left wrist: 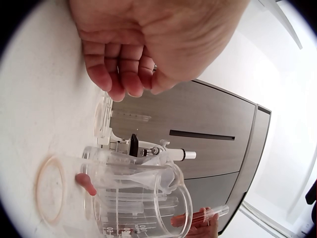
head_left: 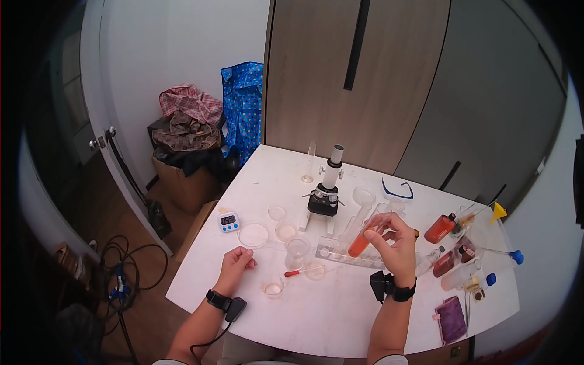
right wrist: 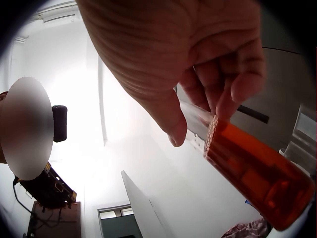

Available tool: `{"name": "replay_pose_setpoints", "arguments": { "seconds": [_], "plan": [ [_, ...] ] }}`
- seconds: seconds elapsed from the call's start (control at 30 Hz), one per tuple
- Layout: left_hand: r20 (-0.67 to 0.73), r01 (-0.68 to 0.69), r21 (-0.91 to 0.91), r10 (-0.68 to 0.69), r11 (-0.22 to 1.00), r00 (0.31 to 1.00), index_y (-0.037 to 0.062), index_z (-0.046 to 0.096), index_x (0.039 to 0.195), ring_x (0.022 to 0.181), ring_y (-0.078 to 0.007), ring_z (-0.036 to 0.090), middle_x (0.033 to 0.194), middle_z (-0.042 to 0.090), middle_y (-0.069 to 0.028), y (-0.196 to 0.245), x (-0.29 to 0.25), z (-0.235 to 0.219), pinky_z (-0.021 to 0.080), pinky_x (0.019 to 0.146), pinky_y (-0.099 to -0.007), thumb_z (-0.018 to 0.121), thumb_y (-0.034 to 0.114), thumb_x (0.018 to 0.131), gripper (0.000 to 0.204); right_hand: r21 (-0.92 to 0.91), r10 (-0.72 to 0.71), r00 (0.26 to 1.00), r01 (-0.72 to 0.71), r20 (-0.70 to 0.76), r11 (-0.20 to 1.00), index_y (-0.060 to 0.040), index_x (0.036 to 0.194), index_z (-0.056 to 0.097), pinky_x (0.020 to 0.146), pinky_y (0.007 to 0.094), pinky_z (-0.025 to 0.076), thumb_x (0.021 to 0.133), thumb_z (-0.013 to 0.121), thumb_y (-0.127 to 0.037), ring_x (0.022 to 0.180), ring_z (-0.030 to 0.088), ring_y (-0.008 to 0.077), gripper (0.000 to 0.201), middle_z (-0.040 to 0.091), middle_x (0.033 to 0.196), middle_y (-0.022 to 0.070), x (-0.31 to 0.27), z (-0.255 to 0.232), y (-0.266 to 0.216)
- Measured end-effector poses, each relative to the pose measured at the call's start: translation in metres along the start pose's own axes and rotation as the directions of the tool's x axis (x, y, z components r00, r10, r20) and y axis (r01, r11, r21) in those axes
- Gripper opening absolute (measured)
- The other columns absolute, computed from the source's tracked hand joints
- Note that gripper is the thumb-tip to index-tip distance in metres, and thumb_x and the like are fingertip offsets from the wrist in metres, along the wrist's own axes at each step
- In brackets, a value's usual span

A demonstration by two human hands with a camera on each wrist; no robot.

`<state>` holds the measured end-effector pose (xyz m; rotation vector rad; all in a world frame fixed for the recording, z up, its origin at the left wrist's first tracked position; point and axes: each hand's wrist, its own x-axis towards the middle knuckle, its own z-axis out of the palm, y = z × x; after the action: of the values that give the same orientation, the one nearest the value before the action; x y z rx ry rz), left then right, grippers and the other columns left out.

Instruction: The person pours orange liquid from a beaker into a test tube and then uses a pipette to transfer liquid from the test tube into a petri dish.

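Observation:
My right hand (head_left: 394, 246) grips a clear test tube of orange-red liquid (head_left: 359, 246) near its top, between thumb and fingers. The tube is tilted, its bottom end over the clear test tube rack (head_left: 342, 259). In the right wrist view, small bubbles line the top of the liquid (right wrist: 257, 173). My left hand (head_left: 235, 267) rests at the table with its fingers loosely bent and nothing in them. Nearby are a petri dish (head_left: 253, 236), a glass beaker (head_left: 297, 255) and a dropper with a red bulb (head_left: 292, 274).
A microscope (head_left: 324, 198) stands beyond the rack, with a blue-white timer (head_left: 229, 222) at the left. Safety glasses (head_left: 397, 190) lie at the back. Several bottles, including a red-brown bottle (head_left: 439, 229), and a purple pouch (head_left: 451, 319) occupy the right side.

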<state>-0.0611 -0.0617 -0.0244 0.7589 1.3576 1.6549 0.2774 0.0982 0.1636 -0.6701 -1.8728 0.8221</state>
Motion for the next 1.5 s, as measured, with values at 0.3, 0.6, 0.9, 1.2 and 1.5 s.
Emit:
{"name": "replay_pose_setpoints", "arguments": {
  "seconds": [0.3, 0.6, 0.9, 1.2, 1.5],
  "plan": [
    [0.014, 0.005, 0.013, -0.006, 1.000, 1.000, 0.0077, 0.064, 0.093, 0.080, -0.0109, 0.066, 0.082, 0.069, -0.0027, 0.003, -0.002, 0.003, 0.052, 0.075, -0.0262, 0.063, 0.023, 0.108, 0.022, -0.021, -0.051, 0.999, 0.051, -0.017, 0.999, 0.0000, 0.112, 0.068, 0.081, 0.0294, 0.059, 0.090, 0.080, -0.011, 0.092, 0.073, 0.0158, 0.028, 0.075, 0.097, 0.0074, 0.003, 0.017, 0.012],
    [0.019, 0.019, -0.016, -0.019, 1.000, 1.000, 0.0076, 0.065, 0.095, 0.082, -0.0120, 0.067, 0.083, 0.070, -0.0028, 0.001, -0.001, -0.001, 0.052, 0.076, -0.0265, 0.061, 0.021, 0.108, 0.019, -0.179, -0.100, 0.980, 0.131, 0.171, 0.975, 0.0002, 0.113, 0.067, 0.072, 0.0304, 0.058, 0.089, 0.081, -0.010, 0.080, 0.072, 0.0203, 0.030, 0.074, 0.094, 0.0112, 0.004, 0.035, 0.012],
    [0.031, 0.017, -0.047, -0.016, 0.999, 0.999, 0.0062, 0.067, 0.099, 0.082, -0.0104, 0.068, 0.088, 0.071, -0.0038, -0.001, 0.000, -0.003, 0.054, 0.078, -0.0266, 0.062, 0.022, 0.108, 0.019, -0.235, -0.151, 0.962, 0.205, 0.229, 0.950, -0.0011, 0.111, 0.068, 0.075, 0.0335, 0.057, 0.088, 0.082, -0.013, 0.080, 0.071, 0.0273, 0.029, 0.074, 0.095, 0.0128, 0.002, 0.046, 0.021],
    [0.030, 0.024, -0.063, -0.022, 0.998, 0.999, 0.0068, 0.066, 0.098, 0.083, -0.0133, 0.068, 0.085, 0.069, -0.0038, 0.001, -0.002, -0.001, 0.053, 0.078, -0.0273, 0.061, 0.020, 0.107, 0.017, -0.188, -0.226, 0.961, 0.254, 0.158, 0.949, -0.0012, 0.112, 0.071, 0.080, 0.0364, 0.056, 0.084, 0.084, -0.010, 0.089, 0.070, 0.0276, 0.032, 0.075, 0.096, 0.0120, 0.000, 0.044, -0.002],
    [0.042, 0.011, -0.062, -0.009, 0.998, 0.999, 0.0062, 0.067, 0.100, 0.082, -0.0109, 0.068, 0.087, 0.071, -0.0028, -0.001, -0.001, -0.003, 0.053, 0.077, -0.0261, 0.062, 0.022, 0.107, 0.018, -0.278, -0.204, 0.952, 0.264, 0.229, 0.924, -0.0015, 0.113, 0.069, 0.078, 0.0369, 0.057, 0.087, 0.083, -0.013, 0.087, 0.071, 0.0273, 0.032, 0.074, 0.096, 0.0137, 0.000, 0.048, 0.008]
  ]
}}
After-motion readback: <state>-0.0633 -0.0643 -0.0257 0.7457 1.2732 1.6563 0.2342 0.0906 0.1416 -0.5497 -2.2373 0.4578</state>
